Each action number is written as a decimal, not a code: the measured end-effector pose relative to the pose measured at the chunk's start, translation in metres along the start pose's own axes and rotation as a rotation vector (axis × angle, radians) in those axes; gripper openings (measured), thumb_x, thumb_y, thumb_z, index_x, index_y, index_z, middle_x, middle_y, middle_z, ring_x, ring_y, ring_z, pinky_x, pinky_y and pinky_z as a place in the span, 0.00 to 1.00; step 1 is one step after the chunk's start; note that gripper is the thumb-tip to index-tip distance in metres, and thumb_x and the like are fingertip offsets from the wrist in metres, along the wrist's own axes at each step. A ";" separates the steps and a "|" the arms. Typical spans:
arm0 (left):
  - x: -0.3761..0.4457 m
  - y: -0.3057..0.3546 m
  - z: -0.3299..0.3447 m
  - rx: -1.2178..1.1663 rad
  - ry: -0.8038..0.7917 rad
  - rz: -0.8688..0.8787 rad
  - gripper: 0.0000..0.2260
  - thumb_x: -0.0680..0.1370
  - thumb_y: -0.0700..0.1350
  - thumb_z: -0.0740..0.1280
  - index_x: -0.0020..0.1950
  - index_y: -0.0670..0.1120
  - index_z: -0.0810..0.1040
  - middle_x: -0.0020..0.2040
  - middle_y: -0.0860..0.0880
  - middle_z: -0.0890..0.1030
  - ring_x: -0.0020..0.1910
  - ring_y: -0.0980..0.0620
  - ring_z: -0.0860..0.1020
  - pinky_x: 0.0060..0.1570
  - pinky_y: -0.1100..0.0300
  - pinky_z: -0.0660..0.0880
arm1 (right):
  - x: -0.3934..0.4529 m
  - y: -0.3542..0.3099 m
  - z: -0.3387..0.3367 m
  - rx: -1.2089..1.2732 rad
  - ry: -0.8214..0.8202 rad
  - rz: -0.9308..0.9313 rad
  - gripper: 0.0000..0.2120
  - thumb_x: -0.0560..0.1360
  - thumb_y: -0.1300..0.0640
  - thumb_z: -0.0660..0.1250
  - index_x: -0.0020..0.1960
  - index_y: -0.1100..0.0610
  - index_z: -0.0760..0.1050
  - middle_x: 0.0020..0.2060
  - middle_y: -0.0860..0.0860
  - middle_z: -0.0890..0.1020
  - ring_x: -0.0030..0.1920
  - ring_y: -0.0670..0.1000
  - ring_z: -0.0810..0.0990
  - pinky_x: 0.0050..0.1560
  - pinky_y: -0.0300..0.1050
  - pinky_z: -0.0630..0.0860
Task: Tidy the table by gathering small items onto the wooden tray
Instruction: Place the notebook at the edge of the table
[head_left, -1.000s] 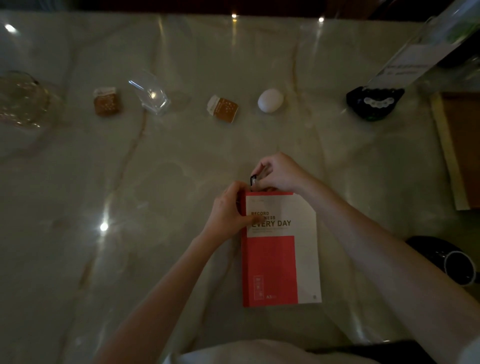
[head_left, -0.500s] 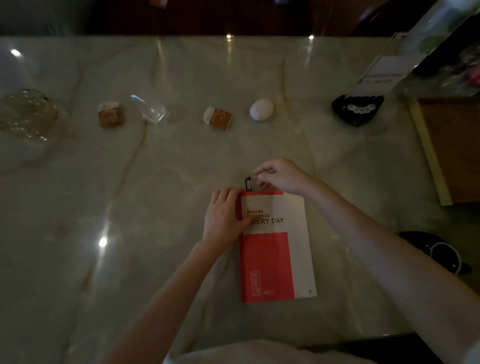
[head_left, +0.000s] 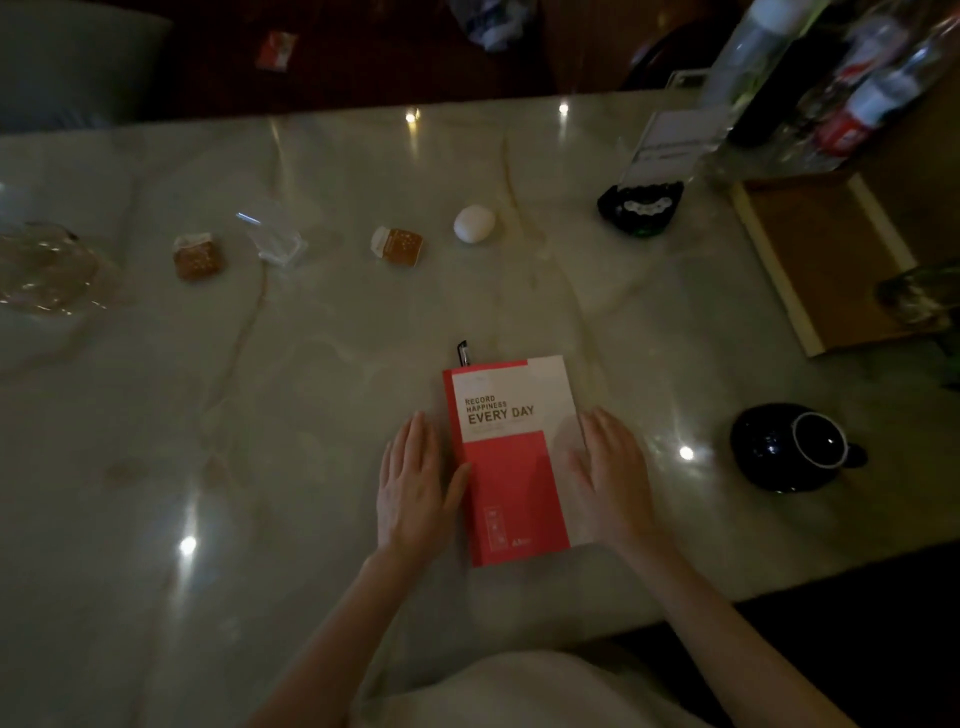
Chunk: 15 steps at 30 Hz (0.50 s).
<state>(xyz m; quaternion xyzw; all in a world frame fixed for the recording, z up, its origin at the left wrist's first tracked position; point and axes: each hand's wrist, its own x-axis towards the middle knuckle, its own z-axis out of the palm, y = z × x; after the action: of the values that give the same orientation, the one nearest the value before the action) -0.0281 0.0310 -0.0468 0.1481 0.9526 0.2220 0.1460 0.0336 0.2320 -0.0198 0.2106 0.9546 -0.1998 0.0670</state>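
Note:
A red and white notebook (head_left: 511, 457) lies flat on the marble table (head_left: 311, 415) in front of me. A black pen clip (head_left: 462, 353) sticks out past its top edge. My left hand (head_left: 415, 488) lies flat beside the notebook's left edge, thumb touching it. My right hand (head_left: 610, 473) lies flat along its right edge. Both hands have straight fingers and hold nothing. The wooden tray (head_left: 831, 260) sits at the far right. Farther back lie a white egg (head_left: 474, 223), two brown snack packets (head_left: 397, 245) (head_left: 197, 255) and a clear plastic piece (head_left: 272, 236).
A dark mug (head_left: 795, 447) lies on its side right of the notebook. A black dish with beads (head_left: 640, 206) and a card stand sit at the back right, with bottles (head_left: 852, 88) beyond. A glass bowl (head_left: 47, 267) stands far left.
Both hands left the pen at the notebook's top and moved down to lie flat on either side of the notebook. The view tilted up.

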 end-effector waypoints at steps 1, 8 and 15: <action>-0.007 0.002 0.003 -0.012 -0.001 -0.014 0.37 0.71 0.65 0.40 0.74 0.44 0.50 0.76 0.46 0.51 0.75 0.49 0.48 0.70 0.58 0.41 | -0.009 0.002 0.005 -0.011 -0.017 0.028 0.31 0.74 0.44 0.47 0.71 0.61 0.60 0.71 0.57 0.65 0.72 0.56 0.62 0.71 0.50 0.58; -0.031 0.022 0.014 -0.156 -0.013 -0.096 0.29 0.78 0.58 0.54 0.73 0.42 0.56 0.75 0.43 0.54 0.74 0.46 0.48 0.72 0.53 0.46 | -0.028 0.008 0.020 0.003 -0.118 0.031 0.36 0.73 0.38 0.42 0.75 0.57 0.46 0.76 0.53 0.52 0.75 0.53 0.49 0.74 0.48 0.46; -0.020 0.045 0.007 -0.638 0.098 -0.400 0.14 0.74 0.42 0.65 0.60 0.42 0.75 0.58 0.43 0.76 0.57 0.46 0.75 0.57 0.55 0.70 | -0.025 0.011 0.019 0.036 -0.107 0.018 0.33 0.77 0.42 0.50 0.75 0.59 0.47 0.75 0.53 0.54 0.75 0.53 0.52 0.74 0.49 0.48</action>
<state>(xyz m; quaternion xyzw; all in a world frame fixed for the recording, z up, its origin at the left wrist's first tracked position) 0.0022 0.0648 -0.0274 -0.1047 0.8516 0.4811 0.1797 0.0617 0.2242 -0.0358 0.2091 0.9440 -0.2271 0.1162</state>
